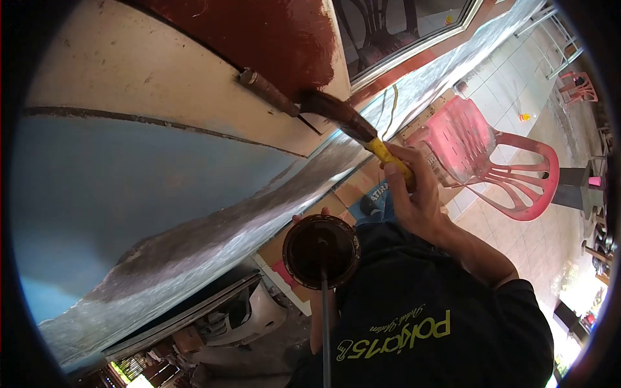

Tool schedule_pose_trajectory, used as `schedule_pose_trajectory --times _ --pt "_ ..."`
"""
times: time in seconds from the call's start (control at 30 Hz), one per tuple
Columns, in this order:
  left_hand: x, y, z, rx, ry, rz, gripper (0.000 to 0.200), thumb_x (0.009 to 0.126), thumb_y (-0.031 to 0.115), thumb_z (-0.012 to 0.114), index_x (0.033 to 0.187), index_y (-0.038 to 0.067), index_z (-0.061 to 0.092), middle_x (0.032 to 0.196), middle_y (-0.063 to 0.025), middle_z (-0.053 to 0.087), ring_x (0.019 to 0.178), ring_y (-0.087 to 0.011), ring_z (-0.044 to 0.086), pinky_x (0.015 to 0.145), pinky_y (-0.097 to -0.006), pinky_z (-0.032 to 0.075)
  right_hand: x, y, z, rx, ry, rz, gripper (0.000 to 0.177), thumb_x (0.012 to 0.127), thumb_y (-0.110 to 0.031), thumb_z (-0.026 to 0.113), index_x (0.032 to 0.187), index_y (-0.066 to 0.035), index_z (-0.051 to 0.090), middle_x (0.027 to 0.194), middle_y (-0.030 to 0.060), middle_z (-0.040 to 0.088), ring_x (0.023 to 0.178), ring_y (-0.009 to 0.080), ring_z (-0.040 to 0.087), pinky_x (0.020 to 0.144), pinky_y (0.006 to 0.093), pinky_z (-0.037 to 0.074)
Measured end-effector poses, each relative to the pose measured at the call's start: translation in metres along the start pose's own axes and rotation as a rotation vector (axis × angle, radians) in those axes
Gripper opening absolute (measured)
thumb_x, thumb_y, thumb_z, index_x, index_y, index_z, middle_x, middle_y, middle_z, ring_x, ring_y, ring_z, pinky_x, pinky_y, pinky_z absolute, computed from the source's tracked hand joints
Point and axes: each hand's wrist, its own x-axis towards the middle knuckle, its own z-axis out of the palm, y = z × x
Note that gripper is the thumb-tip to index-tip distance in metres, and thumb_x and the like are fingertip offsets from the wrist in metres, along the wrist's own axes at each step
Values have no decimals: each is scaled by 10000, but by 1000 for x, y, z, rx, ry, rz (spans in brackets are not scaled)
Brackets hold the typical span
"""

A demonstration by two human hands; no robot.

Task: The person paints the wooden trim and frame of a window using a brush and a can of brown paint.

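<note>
Paintbrush (362,130) is pinched by its yellow handle (383,152) in right fingers (396,184), left fingers (325,211) gripping the can (310,240).

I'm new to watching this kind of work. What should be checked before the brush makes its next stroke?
1. Right hand has a grip on the paintbrush: ok, held by its yellow handle.
2. Left hand supports the paint can: ok, fingertips show beyond the rim.
3. Can has paint inside: ok, dark brown shows; how deep, cannot tell.
4. Panel fully coated: not ok, reddish brown stops partway and cream remains.
5. Bristles evenly loaded: cannot tell, too dark and blurred.
</note>
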Motion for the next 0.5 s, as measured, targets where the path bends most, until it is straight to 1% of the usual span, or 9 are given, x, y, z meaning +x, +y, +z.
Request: schedule_pose_trajectory --times 0.07,0.13,0.17,0.2,0.27,0.3,0.37,0.47,0.5 --pt "0 2 -1 -7 -14 -1 532 929 244 609 1431 237 431 1529 -230 247 1382 -372 335 1060 -578 405 -4 9 1 -32 38 -71 253 970 -67 530 1209 13 531 888 130 611 680 114 583 538 243 455" --pt "0 3 -3 -15 -25 -10 530 931 243 608 1430 244 432 1532 -222 248 1388 -367 324 1071 -579 392 -5 12 7 34 54 -157 248 970 -65 529 1204 14 531 877 130 615 673 116 582 536 248 453" --pt "-3 3 -4 -3 18 -9 554 920 266 621 1432 214 417 1510 -218 278 1374 -370 338 1066 -585 388 -6 12 9 66 66 -196 246 969 -64 529 1202 14 530 872 130 616 669 117 581 536 250 452" --pt "-5 3 -5 10 60 -9 584 909 290 635 1433 183 402 1488 -215 308 1359 -373 351 1061 -590 384 -6 9 11 68 42 -119 244 969 -63 529 1200 16 529 871 131 619 668 117 580 537 252 450" --pt "-11 7 -11 47 183 -14 707 873 360 680 1439 88 354 1420 -212 397 1310 -384 399 1041 -607 377 -5 4 12 73 -2 32 242 967 -59 529 1196 19 528 870 133 625 667 117 577 541 255 447" --pt "-14 10 -15 55 220 -25 757 860 383 697 1441 56 338 1396 -213 428 1294 -387 415 1037 -612 372 -5 6 12 54 31 -17 242 968 -59 530 1196 21 528 869 131 625 663 114 575 542 255 445" --pt "-17 16 -23 26 218 -49 770 853 379 705 1444 55 333 1392 -224 429 1292 -386 419 1047 -613 357 -6 10 14 17 85 -117 242 968 -61 532 1194 24 528 866 127 625 657 108 570 545 254 441" --pt "-18 13 -19 -15 265 -17 782 846 381 711 1444 52 329 1381 -251 429 1268 -397 446 1057 -605 348 -9 12 15 59 88 -189 247 972 -69 531 1199 28 523 849 116 617 654 103 573 553 247 441" --pt "-18 12 -18 -29 279 -7 786 844 383 712 1445 51 327 1377 -261 429 1257 -402 457 1060 -601 347 -8 11 14 57 55 -148 250 973 -72 532 1201 27 520 846 114 616 655 104 576 556 248 444"
